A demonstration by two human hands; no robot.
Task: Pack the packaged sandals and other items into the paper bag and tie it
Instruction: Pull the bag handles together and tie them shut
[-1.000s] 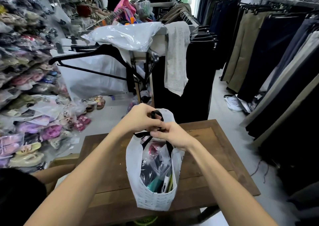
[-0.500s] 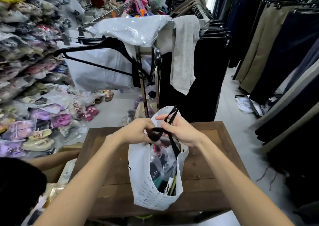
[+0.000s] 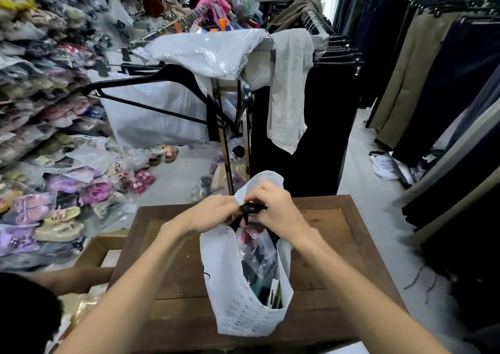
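Note:
A white paper bag (image 3: 238, 307) stands upright on the brown wooden table (image 3: 338, 245). Its mouth gapes open toward me, and plastic-wrapped items (image 3: 257, 256), some pink and some dark, fill the inside. Black ribbon handles (image 3: 247, 210) bunch together above the bag's mouth. My left hand (image 3: 213, 213) pinches the ribbon from the left. My right hand (image 3: 273, 210) grips the same ribbon from the right, fingers curled over it. The two hands nearly touch above the bag.
A clothes rack (image 3: 243, 126) with a grey garment (image 3: 289, 88) stands just behind the table. Packaged sandals (image 3: 54, 180) pile up on the left shelves and floor. Hanging trousers (image 3: 422, 77) line the right. Another person's arm (image 3: 70, 280) reaches in at lower left beside a cardboard box (image 3: 100, 248).
My hands have drawn the ribbon loops down into a tight bunch over the bag's mouth. My right hand has closed over the ribbon. The view has tilted slightly down.

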